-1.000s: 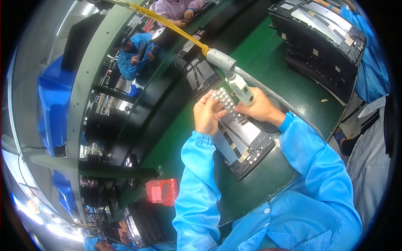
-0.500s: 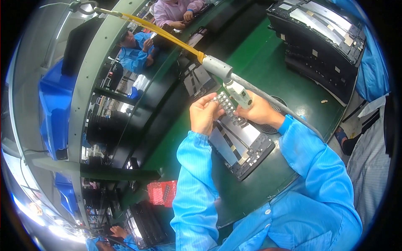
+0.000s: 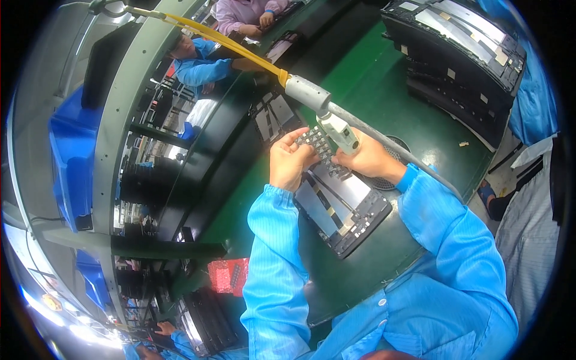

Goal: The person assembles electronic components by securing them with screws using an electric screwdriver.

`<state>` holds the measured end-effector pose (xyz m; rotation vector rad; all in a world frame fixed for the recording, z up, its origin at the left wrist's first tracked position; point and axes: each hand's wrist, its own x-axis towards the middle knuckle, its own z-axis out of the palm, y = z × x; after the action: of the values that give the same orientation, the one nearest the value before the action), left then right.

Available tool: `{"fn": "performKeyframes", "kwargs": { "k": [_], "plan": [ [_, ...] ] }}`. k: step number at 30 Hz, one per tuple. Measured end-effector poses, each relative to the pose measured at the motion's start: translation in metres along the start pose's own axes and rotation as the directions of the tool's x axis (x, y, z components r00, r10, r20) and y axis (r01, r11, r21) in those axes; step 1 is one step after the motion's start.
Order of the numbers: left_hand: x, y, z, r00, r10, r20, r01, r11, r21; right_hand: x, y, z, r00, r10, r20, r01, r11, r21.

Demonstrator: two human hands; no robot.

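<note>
My left hand (image 3: 290,161) pinches a dark sheet with rows of small metallic parts (image 3: 319,144), thumb and fingers closed on its left edge. My right hand (image 3: 373,161) is wrapped round a white handheld power screwdriver (image 3: 339,133), which hangs from a grey cylinder on a yellow elastic cord. The right thumb and fingers also come against the sheet's right side. Under both hands lies an open tablet-like device body (image 3: 342,211) with a silvery inner plate and dark ends. The screwdriver's tip is hidden behind the hand and sheet.
A tall stack of similar dark device bodies (image 3: 456,78) stands at the far right of the green table (image 3: 360,84). Another body (image 3: 275,117) lies beyond my left hand. Red bubble-wrap packing (image 3: 229,276) is at lower left. A round black mesh (image 3: 396,147) sits behind my right hand. Co-workers sit across.
The sheet of small parts has tilted, showing more of its face. My left hand has shifted slightly left. A blue-sleeved co-worker across has reached an arm toward the right.
</note>
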<state>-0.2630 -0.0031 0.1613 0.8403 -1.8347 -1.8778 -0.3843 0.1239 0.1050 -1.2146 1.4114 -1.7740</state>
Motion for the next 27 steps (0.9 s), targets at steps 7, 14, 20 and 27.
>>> {"fn": "performKeyframes", "kwargs": {
  "k": [7,14,20,27],
  "plan": [
    [-0.006,-0.002,-0.003,0.999,-0.02,0.049,0.026,0.992,-0.124,-0.001,-0.003,0.002,0.999,0.033,0.004,-0.033,0.996,0.082],
    [-0.017,-0.011,-0.015,0.994,0.018,-0.109,-0.037,0.983,-0.179,-0.001,0.009,-0.003,0.999,-0.031,0.033,0.031,1.0,-0.003],
    [-0.09,-0.014,-0.091,0.987,-0.068,-0.144,0.091,0.983,0.161,0.004,0.002,0.002,0.998,0.05,0.048,-0.059,0.975,0.213],
    [-0.17,-0.073,-0.125,0.939,-0.248,-0.239,0.327,0.858,0.396,0.005,0.006,-0.004,0.999,0.008,0.038,-0.012,0.993,0.117]
  ]
}}
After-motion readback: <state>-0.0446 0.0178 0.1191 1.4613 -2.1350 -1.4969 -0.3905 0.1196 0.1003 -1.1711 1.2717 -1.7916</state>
